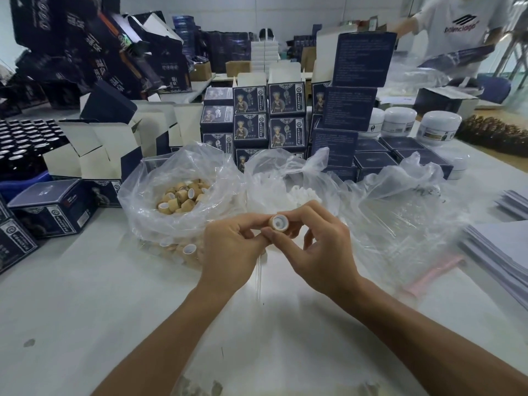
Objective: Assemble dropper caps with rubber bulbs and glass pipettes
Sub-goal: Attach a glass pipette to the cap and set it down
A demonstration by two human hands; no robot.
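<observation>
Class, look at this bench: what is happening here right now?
A person is assembling dropper parts at a white table. Both hands hold one tan dropper cap over the table: the left hand pinches from the left, the right hand from the right, its white inside facing the camera. A glass pipette hangs below. Behind is a clear bag of tan caps.

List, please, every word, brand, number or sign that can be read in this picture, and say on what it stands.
"balenciaga": on the white T-shirt of the person at top right, under a striped logo.
Large pale characters on the tilted dark cartons, top left: too blurred to read.
Print and emblems on the dark blue boxes and the white jars: too small to read.
</observation>
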